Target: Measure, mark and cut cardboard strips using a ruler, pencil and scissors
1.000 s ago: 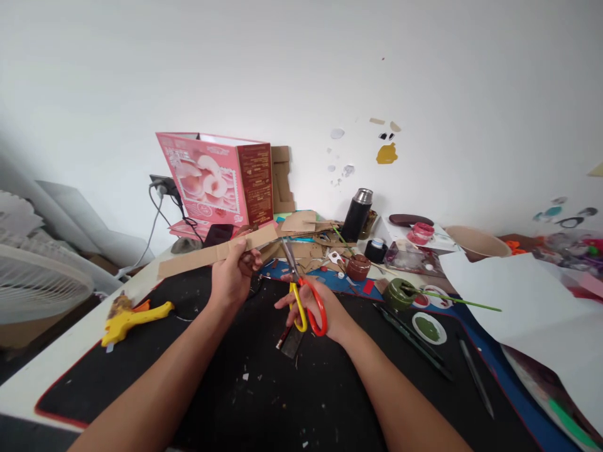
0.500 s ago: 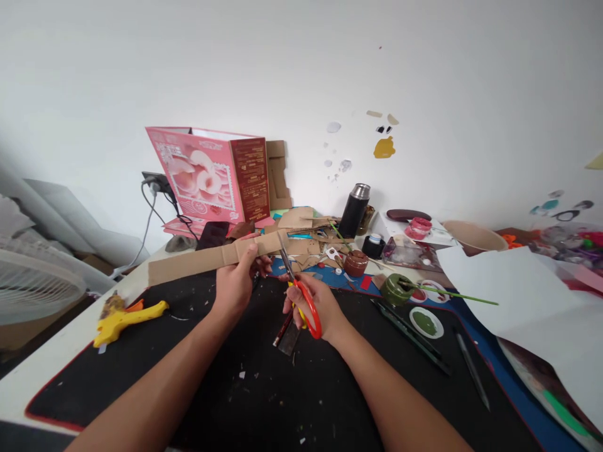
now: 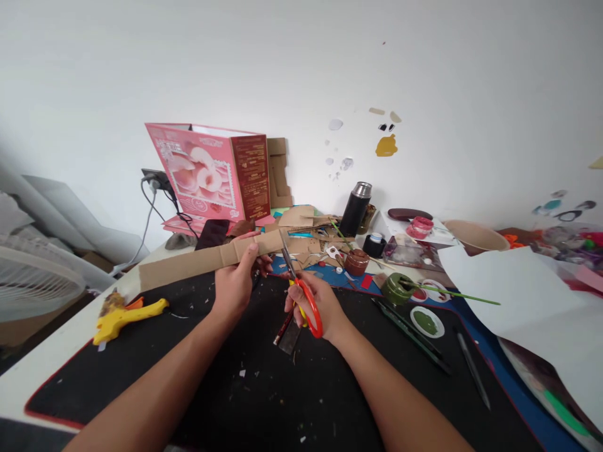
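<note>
A long brown cardboard strip [image 3: 188, 266] with fold lines is pinched in my left hand [image 3: 238, 276], thumb on its front face. It slopes up from left to right above the black mat [image 3: 198, 364]. My right hand [image 3: 320, 301] is closed round the red and yellow handles of a pair of scissors [image 3: 311, 307]. The scissor blades point up at the strip's right end and meet its edge; whether they are cutting into it I cannot tell. Beneath my right hand, a dark flat piece and a pencil-like stick [image 3: 283, 329] lie on the mat, partly hidden.
On the left lie a yellow glue gun [image 3: 129, 317] and a fan [image 3: 38, 276]. A pink box [image 3: 207, 169] stands at the back near a black flask [image 3: 355, 210]. Cardboard scraps [image 3: 301, 216], a green paint jar [image 3: 397, 289], a brown jar [image 3: 357, 262] and white paper [image 3: 513, 289] are around.
The strip's left end has shifted slightly left and down. Both hands keep nearly the same place and hold.
</note>
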### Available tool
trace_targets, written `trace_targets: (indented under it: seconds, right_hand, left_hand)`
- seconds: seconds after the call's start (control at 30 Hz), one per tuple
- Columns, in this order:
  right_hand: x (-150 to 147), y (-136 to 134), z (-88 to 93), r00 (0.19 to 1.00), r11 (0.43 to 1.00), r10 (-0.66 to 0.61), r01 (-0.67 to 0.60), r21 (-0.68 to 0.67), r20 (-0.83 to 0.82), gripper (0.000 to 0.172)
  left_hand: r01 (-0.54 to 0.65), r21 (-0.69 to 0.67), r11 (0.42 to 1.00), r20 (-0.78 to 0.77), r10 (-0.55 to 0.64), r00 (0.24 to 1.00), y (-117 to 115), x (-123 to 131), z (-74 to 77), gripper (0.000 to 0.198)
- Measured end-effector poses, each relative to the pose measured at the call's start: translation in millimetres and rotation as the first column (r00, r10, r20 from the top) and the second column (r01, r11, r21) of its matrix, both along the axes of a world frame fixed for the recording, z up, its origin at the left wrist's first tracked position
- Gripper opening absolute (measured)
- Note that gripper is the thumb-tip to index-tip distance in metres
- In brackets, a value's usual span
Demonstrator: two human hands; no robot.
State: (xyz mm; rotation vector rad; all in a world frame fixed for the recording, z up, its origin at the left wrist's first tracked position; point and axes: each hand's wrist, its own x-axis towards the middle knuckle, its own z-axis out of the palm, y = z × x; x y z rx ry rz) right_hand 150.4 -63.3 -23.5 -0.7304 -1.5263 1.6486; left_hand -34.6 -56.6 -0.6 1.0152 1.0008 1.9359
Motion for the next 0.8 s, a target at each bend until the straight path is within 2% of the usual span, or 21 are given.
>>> trace_targets:
  seconds: [0.13, 0.8]
  right_hand:
    - [-0.2, -1.4, -0.2, 1.0, 1.0, -0.007, 0.007, 0.007, -0.001, 0.069]
    - [0.5, -1.2, -0.4, 1.0, 1.0, -0.006, 0.005, 0.015, 0.013, 0.065]
  left_hand:
    - [0.002, 0.004, 1.0, -0.015, -0.002, 1.0, 0.4, -0.2, -3.0, 0.03]
    - [-0.007, -0.01, 1.0, 0.011, 0.008, 1.0, -1.1, 2.3, 0.8, 0.03]
